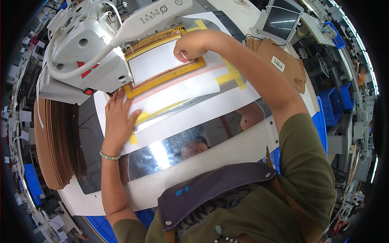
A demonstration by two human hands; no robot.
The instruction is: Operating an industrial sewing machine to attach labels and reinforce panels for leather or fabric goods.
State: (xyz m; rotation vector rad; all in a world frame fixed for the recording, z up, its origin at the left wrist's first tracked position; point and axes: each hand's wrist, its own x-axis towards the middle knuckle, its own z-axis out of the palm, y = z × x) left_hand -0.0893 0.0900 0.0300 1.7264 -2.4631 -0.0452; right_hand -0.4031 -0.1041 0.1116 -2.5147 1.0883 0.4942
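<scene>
My left hand (117,121) lies with fingers spread on the white sheet (184,121), its fingertips close to the lower left corner of a yellow rectangular frame (170,75). A plain white panel (152,62) shows inside the frame. At the frame's right end, my right hand (192,44) is closed with fingers bent, pressing or pinching down; a small whitish bit shows at the fingertips, too small to name. Yellow tape strips (229,77) are stuck on the sheet around the frame. A white sewing machine head (87,44) stands over the frame's left side.
Stacked brown sheets (50,141) stand at the left. Brown flat pieces (265,56) with a white label lie at the right, below a screen (281,20) on a stand. A shiny dark plate (178,152) runs along the near side. Blue bins (332,107) stand beyond the table at right.
</scene>
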